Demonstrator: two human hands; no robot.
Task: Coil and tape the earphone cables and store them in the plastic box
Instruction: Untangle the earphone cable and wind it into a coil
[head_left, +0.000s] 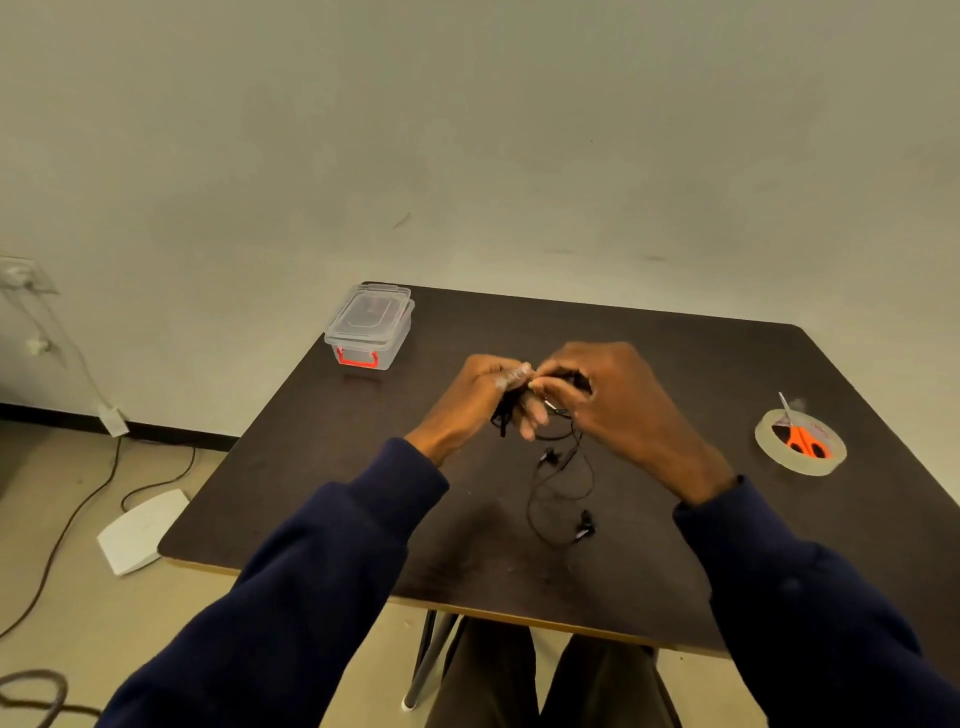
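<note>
Above the middle of the dark table (675, 374), my left hand (480, 397) grips a bundle of black coiled earphone cable (503, 415), with a strip of clear tape at its fingertips. My right hand (610, 400) pinches the same bundle from the right. A second black earphone cable (563, 488) trails loose from the hands down onto the table, its earbuds lying near the front. The clear plastic box (370, 327) with a red latch stands shut at the table's far left corner.
A roll of clear tape (800, 441) lies at the right of the table with orange-handled scissors (802, 439) resting on it. Cables and a white flat object (140, 530) lie on the floor to the left. My knees are under the table's front edge.
</note>
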